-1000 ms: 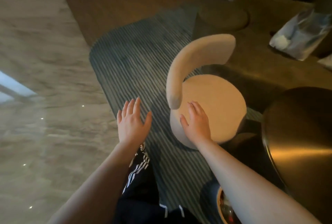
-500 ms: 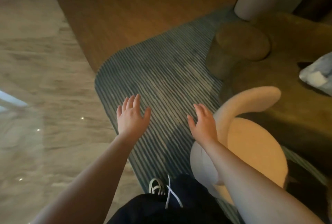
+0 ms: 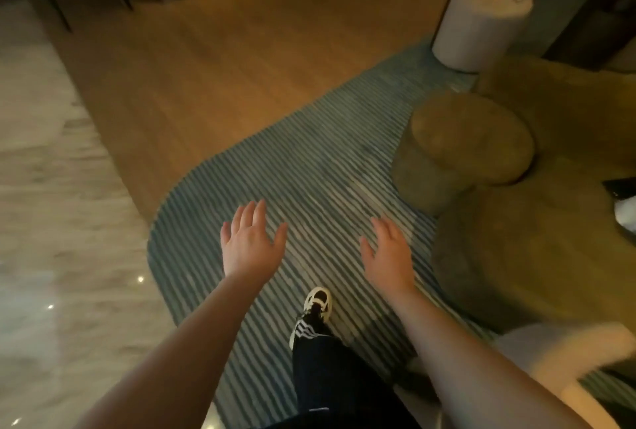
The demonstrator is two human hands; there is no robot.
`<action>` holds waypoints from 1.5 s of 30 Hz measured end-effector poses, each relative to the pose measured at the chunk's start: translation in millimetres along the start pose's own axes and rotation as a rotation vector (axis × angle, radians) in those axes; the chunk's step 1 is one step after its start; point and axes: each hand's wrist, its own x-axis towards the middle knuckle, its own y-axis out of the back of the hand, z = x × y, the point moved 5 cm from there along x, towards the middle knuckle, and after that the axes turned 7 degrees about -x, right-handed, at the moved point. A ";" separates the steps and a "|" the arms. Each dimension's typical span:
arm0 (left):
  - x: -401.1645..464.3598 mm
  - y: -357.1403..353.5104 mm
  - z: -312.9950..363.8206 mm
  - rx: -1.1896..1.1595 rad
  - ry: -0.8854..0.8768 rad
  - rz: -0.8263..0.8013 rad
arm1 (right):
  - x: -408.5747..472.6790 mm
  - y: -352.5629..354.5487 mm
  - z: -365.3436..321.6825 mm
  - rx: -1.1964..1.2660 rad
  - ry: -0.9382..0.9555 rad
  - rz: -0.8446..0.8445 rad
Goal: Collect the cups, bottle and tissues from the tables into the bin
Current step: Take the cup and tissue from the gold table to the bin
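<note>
Cups, bottle, tissues: none in sight; our left hand [image 3: 253,244] and right hand [image 3: 387,255] spread wide, empty, over striped rug [image 3: 309,160]; we judge: walking between counters, next locate litter

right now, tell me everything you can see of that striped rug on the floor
The blue-grey striped rug with rounded corners lies flat, partly on the wooden floor beside pale marble flooring. It looks ribbed and woven, with thin light and dark lines running diagonally. A round olive pouf and a pale cylindrical stool stand at its far edge, and a black-and-white sneaker steps on it.
</note>
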 end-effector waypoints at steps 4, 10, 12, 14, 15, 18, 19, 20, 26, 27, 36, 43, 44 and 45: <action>131.4 -1.1 33.9 0.028 -0.037 -0.031 | 120.9 16.4 -2.9 0.016 -0.045 -0.020; 288.8 -10.9 104.6 0.015 -0.117 -0.083 | 274.0 59.4 8.4 0.024 -0.135 0.013; 343.0 -20.3 125.8 0.013 -0.141 -0.094 | 325.6 70.8 14.2 0.030 -0.140 0.028; 401.7 -34.7 146.5 -0.005 -0.173 -0.105 | 380.0 79.9 23.2 0.034 -0.157 0.045; 433.6 -43.5 157.6 -0.014 -0.192 -0.110 | 409.5 83.6 28.5 0.043 -0.168 0.059; 544.0 -70.4 197.0 -0.011 -0.262 -0.124 | 507.8 98.2 47.4 0.054 -0.223 0.137; 585.3 -79.0 213.2 -0.007 -0.286 -0.123 | 544.5 103.3 55.3 0.048 -0.241 0.153; 628.2 -86.8 231.2 -0.005 -0.309 -0.121 | 583.0 108.7 63.9 0.039 -0.258 0.167; 858.9 -107.0 359.4 0.059 -0.485 -0.157 | 781.2 171.4 122.7 0.016 -0.449 0.262; 886.7 -108.4 381.9 0.064 -0.503 -0.159 | 805.0 183.8 130.9 0.018 -0.473 0.270; 1044.9 -185.0 571.3 0.035 -0.666 -0.315 | 968.7 272.6 238.1 0.021 -0.666 0.369; 1160.0 -320.8 772.5 0.055 -0.808 -0.378 | 1108.1 347.3 411.8 0.009 -0.764 0.448; 1175.8 -339.5 806.8 0.052 -0.816 -0.387 | 1130.2 364.9 439.0 0.012 -0.779 0.457; 1190.5 -356.7 841.0 0.046 -0.820 -0.401 | 1151.2 383.5 465.1 0.012 -0.791 0.462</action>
